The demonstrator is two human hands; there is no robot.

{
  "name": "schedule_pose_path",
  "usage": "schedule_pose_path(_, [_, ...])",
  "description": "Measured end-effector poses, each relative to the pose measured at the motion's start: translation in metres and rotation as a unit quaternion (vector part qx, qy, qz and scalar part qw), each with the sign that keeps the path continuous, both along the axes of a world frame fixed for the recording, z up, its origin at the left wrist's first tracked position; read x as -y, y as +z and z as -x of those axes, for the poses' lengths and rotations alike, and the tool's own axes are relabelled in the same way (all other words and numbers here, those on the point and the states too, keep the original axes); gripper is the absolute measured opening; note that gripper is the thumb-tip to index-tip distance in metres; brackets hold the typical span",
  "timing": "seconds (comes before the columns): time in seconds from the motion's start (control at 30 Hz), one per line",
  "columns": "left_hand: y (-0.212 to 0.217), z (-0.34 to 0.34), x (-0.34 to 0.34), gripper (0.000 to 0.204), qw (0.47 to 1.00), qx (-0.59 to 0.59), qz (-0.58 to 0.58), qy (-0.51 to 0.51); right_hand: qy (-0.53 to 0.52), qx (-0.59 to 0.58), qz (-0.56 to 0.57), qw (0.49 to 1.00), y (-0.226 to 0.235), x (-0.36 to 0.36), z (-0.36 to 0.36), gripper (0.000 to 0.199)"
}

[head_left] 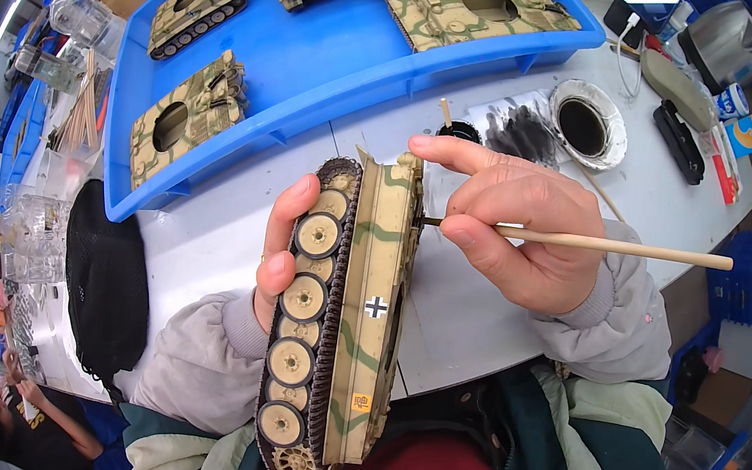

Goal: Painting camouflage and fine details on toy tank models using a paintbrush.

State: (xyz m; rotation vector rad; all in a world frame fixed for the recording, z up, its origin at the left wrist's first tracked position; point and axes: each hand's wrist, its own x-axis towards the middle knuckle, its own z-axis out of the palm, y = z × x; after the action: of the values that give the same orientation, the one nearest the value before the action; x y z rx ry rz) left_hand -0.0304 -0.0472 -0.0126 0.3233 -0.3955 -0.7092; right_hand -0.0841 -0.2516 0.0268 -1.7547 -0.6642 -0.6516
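Observation:
A camouflaged model tank hull (383, 236), tan with green stripes, stands on end in front of me, its tracks and road wheels turned to the left. My left hand (283, 241) is closed round its wheel side; the palm and other fingers are hidden behind the tank. Between thumb and fingers, my right hand (522, 222) pinches a thin wooden stick (652, 253) with a dark tip. That tip touches or nearly touches the hull's right-hand edge. My right index finger stretches to the hull's upper end, seemingly resting on it.
Several more camouflaged tank hulls (202, 4) sit in a blue tray (314, 125) at the back. Right of it are a small black paint pot (460, 131), a black-smeared sheet (521, 126) and a bowl of dark liquid (584, 125). A black mesh bag (105, 279) lies left.

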Motion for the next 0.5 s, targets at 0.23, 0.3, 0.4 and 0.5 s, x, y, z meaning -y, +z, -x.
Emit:
schedule_pose_path(0.23, [-0.001, 0.0003, 0.0012, 0.063, 1.0, 0.011, 0.001, -0.002, -0.045, -0.037, 0.004, 0.998, 0.0012, -0.0029, 0.0046, 0.009])
schedule_pose_path(0.3, [-0.0009, 0.0003, 0.001, 0.063, 1.0, 0.017, -0.006, 0.009, -0.039, -0.037, -0.003, 0.999, 0.0013, -0.0024, 0.005, 0.009])
schedule_pose_path(0.4, [-0.0034, -0.0015, 0.0001, 0.062, 1.0, 0.017, 0.004, -0.007, -0.027, -0.031, -0.008, 0.999, 0.0018, -0.0021, 0.0048, 0.009])
schedule_pose_path(0.5, [-0.0033, -0.0005, 0.0009, 0.062, 0.999, 0.031, 0.001, 0.006, -0.016, -0.017, -0.006, 1.0, 0.0004, -0.0014, 0.0029, 0.009])
